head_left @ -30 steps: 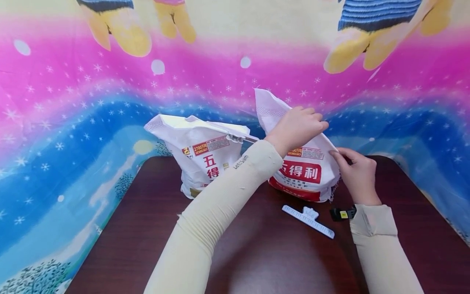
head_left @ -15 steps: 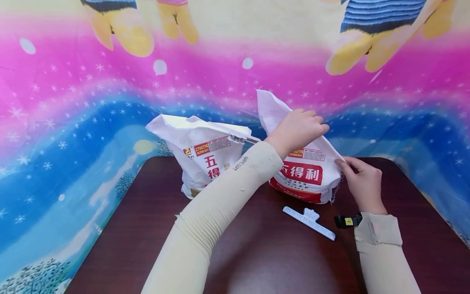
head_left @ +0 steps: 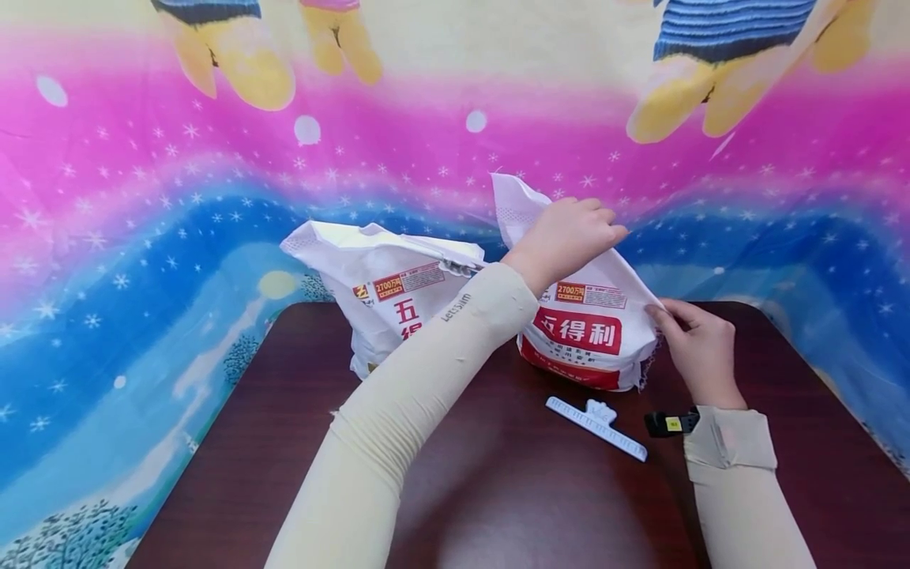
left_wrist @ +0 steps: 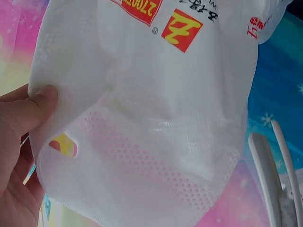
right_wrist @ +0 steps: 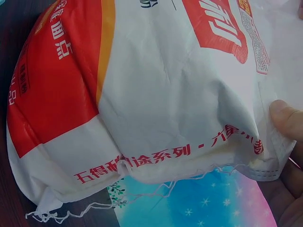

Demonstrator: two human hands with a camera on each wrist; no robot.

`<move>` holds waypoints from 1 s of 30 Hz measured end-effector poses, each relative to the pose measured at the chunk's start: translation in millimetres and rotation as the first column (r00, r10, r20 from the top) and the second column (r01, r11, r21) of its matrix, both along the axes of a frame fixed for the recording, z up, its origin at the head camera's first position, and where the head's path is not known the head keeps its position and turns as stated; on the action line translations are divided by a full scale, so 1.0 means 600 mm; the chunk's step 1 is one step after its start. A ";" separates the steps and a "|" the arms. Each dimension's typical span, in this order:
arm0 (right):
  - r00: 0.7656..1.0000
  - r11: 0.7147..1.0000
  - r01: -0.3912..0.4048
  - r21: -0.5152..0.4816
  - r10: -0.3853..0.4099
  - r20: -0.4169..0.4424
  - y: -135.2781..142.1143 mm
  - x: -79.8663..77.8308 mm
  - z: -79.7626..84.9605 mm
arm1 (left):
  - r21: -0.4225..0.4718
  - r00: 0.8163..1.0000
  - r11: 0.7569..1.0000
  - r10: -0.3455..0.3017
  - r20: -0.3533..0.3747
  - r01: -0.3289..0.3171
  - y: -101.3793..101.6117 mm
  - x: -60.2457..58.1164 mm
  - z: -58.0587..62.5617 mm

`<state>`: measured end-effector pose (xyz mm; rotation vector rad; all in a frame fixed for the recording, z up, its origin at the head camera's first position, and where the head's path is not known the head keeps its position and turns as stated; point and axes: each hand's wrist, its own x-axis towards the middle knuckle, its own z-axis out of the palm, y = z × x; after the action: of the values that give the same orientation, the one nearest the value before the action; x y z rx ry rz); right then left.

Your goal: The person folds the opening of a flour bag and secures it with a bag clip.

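A white flour bag [head_left: 586, 332] with red print stands at the right on the table, its top folded over at a slant. My left hand [head_left: 565, 241] reaches across and holds the folded upper edge. In the left wrist view, the left thumb [left_wrist: 45, 101] lies on the fold, near a handle hole and a band of small perforations. My right hand [head_left: 700, 348] pinches the bag's right side corner between thumb and fingers. The right wrist view shows the right thumb [right_wrist: 286, 118] on that corner, with loose stitching thread [right_wrist: 94, 205] trailing along the bottom seam.
A second white flour bag [head_left: 398, 273] stands left, partly behind my left forearm, with a long sealing clip [head_left: 458, 267] across its folded top. A pale blue sealing clip [head_left: 596, 428] lies on the dark table [head_left: 498, 490] before the right bag. A printed cloth hangs behind.
My right hand has shifted slightly outward and down with the bag's corner, drawing the slanted fold out. My left hand has moved slightly left, still holding the upper edge.
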<state>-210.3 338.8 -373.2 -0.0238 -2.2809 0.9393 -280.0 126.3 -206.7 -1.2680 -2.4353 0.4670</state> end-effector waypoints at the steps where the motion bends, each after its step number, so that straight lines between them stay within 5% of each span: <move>1: 1.000 1.000 0.000 -0.002 0.000 0.003 0.000 0.000 0.000 | 0.003 1.000 1.000 -0.003 -0.002 0.003 -0.001 0.000 0.001; 30: 0.999 0.999 0.013 -0.042 -0.011 0.031 -0.004 0.002 -0.001 | 0.074 0.991 0.995 0.056 0.119 -0.065 -0.025 0.002 0.044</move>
<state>-208.8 336.3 -373.6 -0.0706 -2.2861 0.9875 -278.9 111.4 -180.3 -1.2237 -2.5682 0.3190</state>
